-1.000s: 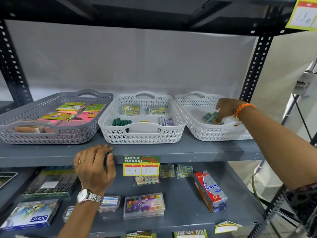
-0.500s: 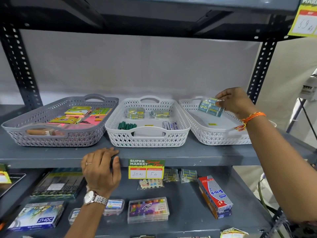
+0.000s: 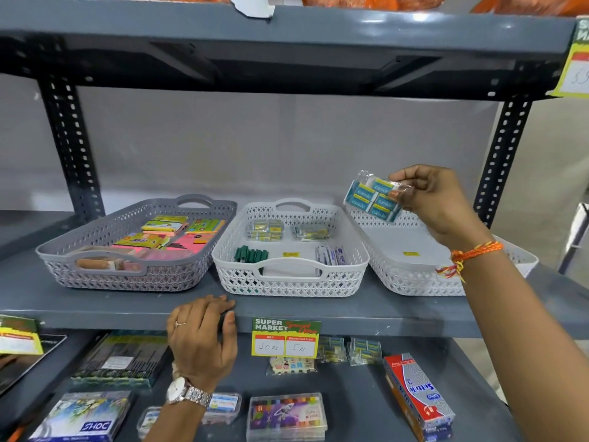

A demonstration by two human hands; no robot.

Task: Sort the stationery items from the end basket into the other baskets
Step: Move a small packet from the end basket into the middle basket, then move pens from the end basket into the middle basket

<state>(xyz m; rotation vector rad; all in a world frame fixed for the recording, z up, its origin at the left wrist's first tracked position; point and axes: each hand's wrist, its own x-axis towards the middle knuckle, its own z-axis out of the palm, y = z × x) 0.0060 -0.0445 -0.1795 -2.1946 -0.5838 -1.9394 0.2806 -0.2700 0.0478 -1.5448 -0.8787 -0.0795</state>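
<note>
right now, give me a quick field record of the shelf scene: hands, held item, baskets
right hand: raised over the end basket, pinching a clear pack of blue erasers
left hand: gripping the front edge of the shelf
end basket: white, only a small yellow tag visible inside
middle basket: white, holds green pens and small packs
grey basket: leftmost, holds colourful packets

The right hand (image 3: 436,202) is raised, arm stretched forward, thumb and fingertips pinched together. The left hand (image 3: 202,339) is low, palm down, fingers curled over an edge.
</note>
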